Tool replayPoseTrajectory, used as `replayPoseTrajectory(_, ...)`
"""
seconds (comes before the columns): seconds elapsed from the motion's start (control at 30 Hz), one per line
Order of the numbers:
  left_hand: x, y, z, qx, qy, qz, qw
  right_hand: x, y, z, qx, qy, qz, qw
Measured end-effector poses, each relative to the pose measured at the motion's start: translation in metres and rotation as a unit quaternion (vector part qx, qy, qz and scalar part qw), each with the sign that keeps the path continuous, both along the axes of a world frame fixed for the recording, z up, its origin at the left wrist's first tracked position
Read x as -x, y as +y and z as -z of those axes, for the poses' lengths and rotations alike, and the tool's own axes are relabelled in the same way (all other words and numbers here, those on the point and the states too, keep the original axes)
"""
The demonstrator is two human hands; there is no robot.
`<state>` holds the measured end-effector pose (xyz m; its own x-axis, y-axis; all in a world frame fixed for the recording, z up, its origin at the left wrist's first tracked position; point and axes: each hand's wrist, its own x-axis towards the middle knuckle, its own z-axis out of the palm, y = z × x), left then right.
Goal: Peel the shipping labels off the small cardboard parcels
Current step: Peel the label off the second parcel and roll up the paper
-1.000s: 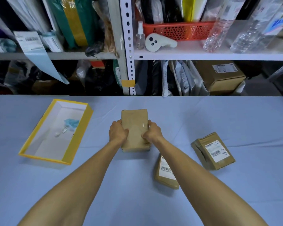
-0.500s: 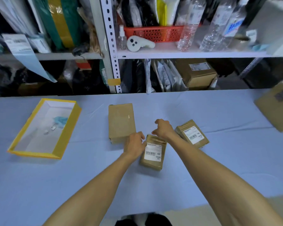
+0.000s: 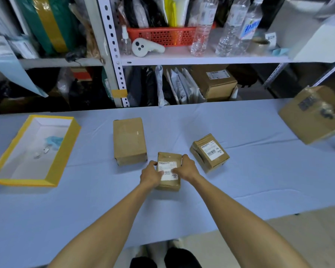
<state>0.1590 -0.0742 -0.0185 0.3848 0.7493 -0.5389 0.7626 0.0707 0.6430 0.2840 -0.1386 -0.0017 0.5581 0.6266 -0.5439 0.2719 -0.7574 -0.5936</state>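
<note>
Both hands clasp one small parcel (image 3: 169,158) on the blue table (image 3: 259,171). The left hand (image 3: 150,174) grips its left edge with the thumb on the white label (image 3: 167,169); the right hand (image 3: 188,168) curls round the other edge. A second labelled parcel (image 3: 209,152) lies near the right of the grip, a bare brown parcel (image 3: 129,141) just beyond and left, and a yellow tray (image 3: 64,151) sits well to the left.
</note>
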Motion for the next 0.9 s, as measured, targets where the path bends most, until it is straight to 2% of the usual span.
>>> replayPoseTrajectory(0.17, -0.014, -0.011, 0.002, 0.003, -0.056, -0.034, 0.998, -0.009, -0.012, -0.002, -0.108, -0.008, 0.01, 0.994)
replayPoseTrajectory(0.37, -0.031, -0.031, 0.005, -0.021, -0.104, -0.089, 0.99, -0.033, -0.026, 0.008, -0.179, 0.019, -0.054, 0.982)
replayPoseTrajectory(0.63, -0.051, -0.052, 0.002, -0.072, -0.081, -0.168, 0.98, -0.067, -0.031, 0.024, -0.18, 0.096, -0.156, 0.967)
replayPoseTrajectory(0.9, -0.044, -0.061, 0.0, -0.087, -0.103, -0.109, 0.985, -0.068, -0.033, 0.02, -0.176, 0.1, -0.174, 0.964)
